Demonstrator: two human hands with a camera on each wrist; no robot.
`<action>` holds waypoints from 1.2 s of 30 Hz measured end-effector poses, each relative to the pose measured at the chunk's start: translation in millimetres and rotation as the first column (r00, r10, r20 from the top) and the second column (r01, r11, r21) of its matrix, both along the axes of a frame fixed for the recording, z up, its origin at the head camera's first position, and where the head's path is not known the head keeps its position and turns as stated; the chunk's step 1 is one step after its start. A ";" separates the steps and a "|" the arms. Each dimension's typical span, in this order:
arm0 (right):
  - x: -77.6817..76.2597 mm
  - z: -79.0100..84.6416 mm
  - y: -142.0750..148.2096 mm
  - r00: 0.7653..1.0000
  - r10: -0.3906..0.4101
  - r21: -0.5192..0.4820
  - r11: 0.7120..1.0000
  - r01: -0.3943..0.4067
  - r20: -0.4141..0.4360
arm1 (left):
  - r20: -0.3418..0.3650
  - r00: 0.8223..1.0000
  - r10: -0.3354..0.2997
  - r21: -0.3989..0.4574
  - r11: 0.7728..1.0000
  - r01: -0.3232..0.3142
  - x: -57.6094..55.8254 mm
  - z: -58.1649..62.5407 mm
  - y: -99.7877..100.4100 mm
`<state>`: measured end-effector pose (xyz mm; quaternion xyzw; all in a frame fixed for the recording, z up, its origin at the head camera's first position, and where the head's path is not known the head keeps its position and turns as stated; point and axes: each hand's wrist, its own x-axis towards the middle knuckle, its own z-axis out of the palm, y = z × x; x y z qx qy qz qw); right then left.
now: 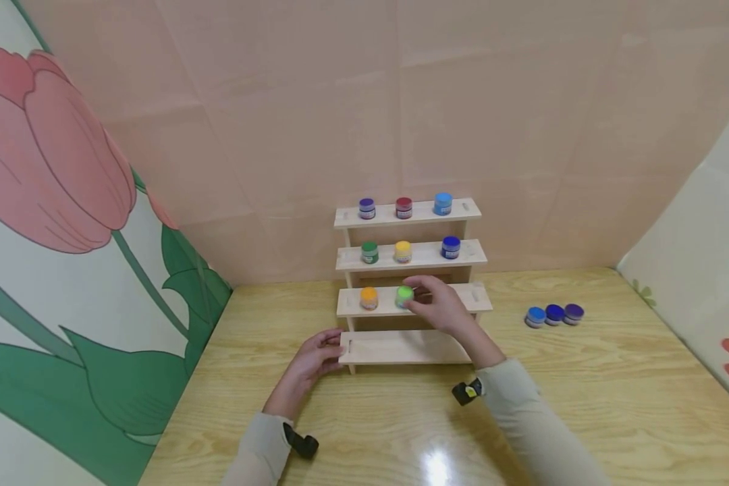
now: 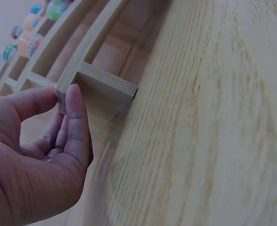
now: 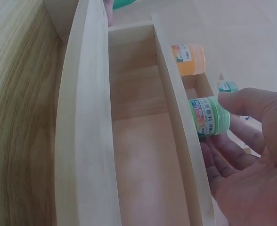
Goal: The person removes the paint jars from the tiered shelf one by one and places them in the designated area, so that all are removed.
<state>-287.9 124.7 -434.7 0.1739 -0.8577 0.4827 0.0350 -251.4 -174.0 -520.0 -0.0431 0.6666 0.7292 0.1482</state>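
Note:
A stepped wooden rack [image 1: 401,347] with several shelves stands on the table. At its lowest shelf, my left hand [image 1: 312,356] pinches the left end, thumb and forefinger on the board's corner [image 2: 62,89] in the left wrist view. My right hand [image 1: 446,307] grips a light green paint jar [image 1: 403,295] on the shelf above that, its thumb at the lid and other fingers behind, as the right wrist view shows the jar [image 3: 209,115]. An orange paint jar [image 1: 368,298] sits left of it on the same shelf.
Higher up stand green [image 1: 370,252], yellow [image 1: 403,252] and dark blue [image 1: 451,248] jars, then purple [image 1: 367,208], dark red [image 1: 403,208] and light blue [image 1: 443,204] ones. Three blue and purple jars [image 1: 555,314] sit right of the rack. A pinkish backdrop [image 1: 291,148] hangs behind.

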 end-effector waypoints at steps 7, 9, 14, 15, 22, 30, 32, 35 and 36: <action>-0.3 2.4 -4.6 0.999 -0.013 0.028 1.000 0.012 0.036 | 0.003 1.000 -0.001 0.000 1.000 0.001 0.4 1.0 0.4; -0.1 2.7 -5.3 0.999 -0.021 0.045 0.999 0.019 0.050 | 0.006 1.000 0.001 0.001 1.000 -0.001 0.5 0.7 0.6; -0.5 3.2 -6.7 0.999 -0.036 0.106 0.994 0.032 0.034 | 0.005 1.000 -0.007 0.013 1.000 0.007 -0.6 -0.5 1.4; -0.8 3.3 -6.9 0.999 -0.039 0.113 0.993 0.035 0.027 | 0.004 1.000 -0.008 0.018 1.000 0.008 -0.9 -0.7 1.6; 1.7 5.0 -5.7 0.999 -0.037 0.096 0.995 0.037 0.006 | -0.007 1.000 -0.004 0.030 1.000 0.004 0.2 -0.8 1.3; 13.0 15.2 12.7 1.000 0.001 0.009 1.000 -0.001 -0.028 | -0.009 1.000 -0.002 0.031 1.000 0.003 0.1 -2.2 0.2; 15.9 15.3 20.6 0.999 0.010 0.004 1.000 -0.010 -0.035 | -0.006 1.000 -0.002 0.030 1.000 0.002 -0.4 -2.4 -0.1; 20.9 14.2 32.5 0.999 0.019 -0.005 1.000 -0.019 -0.044 | -0.002 1.000 -0.009 0.025 1.000 0.009 -0.3 -2.0 -0.9; 22.1 13.9 36.2 0.999 0.021 0.000 1.000 -0.021 -0.048 | -0.001 1.000 -0.012 0.022 1.000 0.012 0.0 -1.7 -1.2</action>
